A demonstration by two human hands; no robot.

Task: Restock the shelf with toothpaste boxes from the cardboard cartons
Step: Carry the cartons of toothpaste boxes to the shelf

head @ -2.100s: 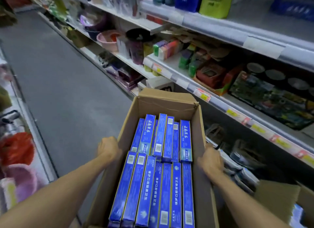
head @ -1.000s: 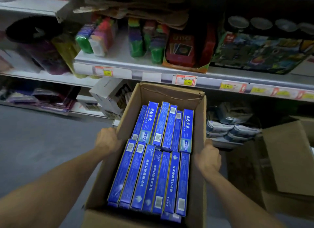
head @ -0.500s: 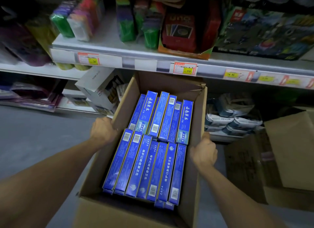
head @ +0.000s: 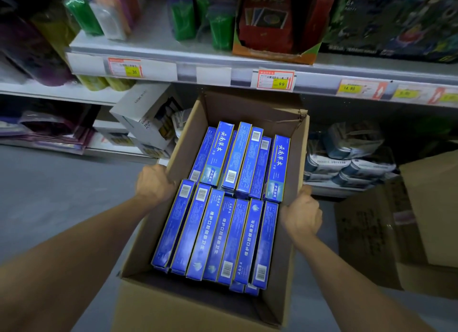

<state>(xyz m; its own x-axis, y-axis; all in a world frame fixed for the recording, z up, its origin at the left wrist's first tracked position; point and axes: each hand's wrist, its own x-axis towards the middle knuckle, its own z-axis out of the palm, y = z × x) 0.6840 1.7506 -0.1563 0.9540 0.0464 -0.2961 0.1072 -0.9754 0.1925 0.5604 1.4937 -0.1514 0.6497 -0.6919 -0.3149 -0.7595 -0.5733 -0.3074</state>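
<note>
The open cardboard carton (head: 210, 304) is sitting in the middle of the view, held up in front of the shelf (head: 223, 71), with its far wall just under the shelf edge. The left hand (head: 155, 183) is gripping the left wall of the carton from outside, at about 9 o'clock from the carton's centre; its fingers are curling over the top rim, clenched on the cardboard. The right hand (head: 301, 216) is gripping the right wall at about 3 o'clock, its fingers wrapped round the rim in the same way.

Inside the carton the blue toothpaste boxes (head: 223, 232) are lying in two rows, packed side by side and touching: a near row toward 6 o'clock and a far row toward 12 o'clock, which is partly resting on the ends of the near one.

On the shelf edge, at 12 o'clock, a price tag (head: 275, 80) reading 9.9 is hanging. Above it a red card game box (head: 266, 22) is standing. At 3 o'clock a second carton (head: 431, 208) is standing on the floor (head: 62, 195), well apart from the held one.
</note>
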